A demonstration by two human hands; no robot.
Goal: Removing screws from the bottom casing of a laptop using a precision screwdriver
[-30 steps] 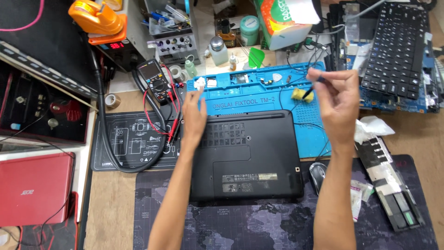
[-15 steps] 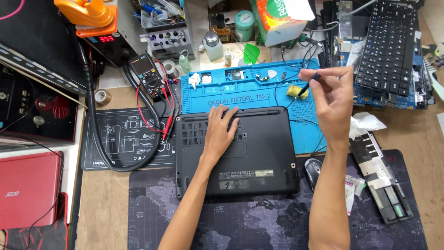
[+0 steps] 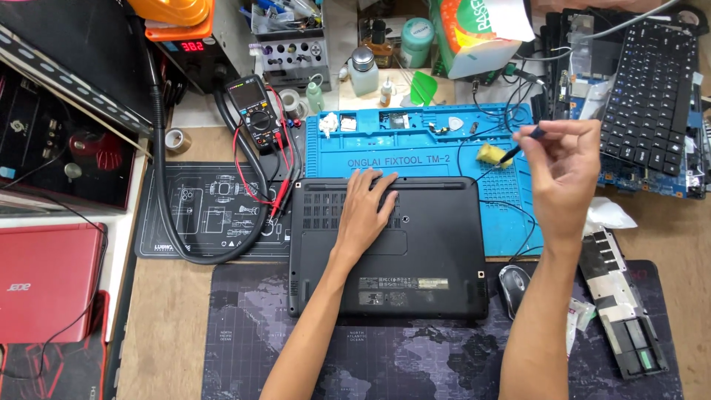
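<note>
Resting flat with fingers spread, the left hand point(image 3: 364, 211) presses the black laptop point(image 3: 389, 248), which lies underside up; a white rectangular label point(image 3: 404, 284) sits below the fingers. The right hand point(image 3: 566, 174) pinches a thin black tool point(image 3: 521, 146) over the blue mat point(image 3: 415, 144).

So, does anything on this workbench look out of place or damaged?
Nothing looks spilled or broken. The black laptop lies bottom up, straddling the blue mat and the dark map mat. A loose keyboard leans tilted on boards at far right.
</note>
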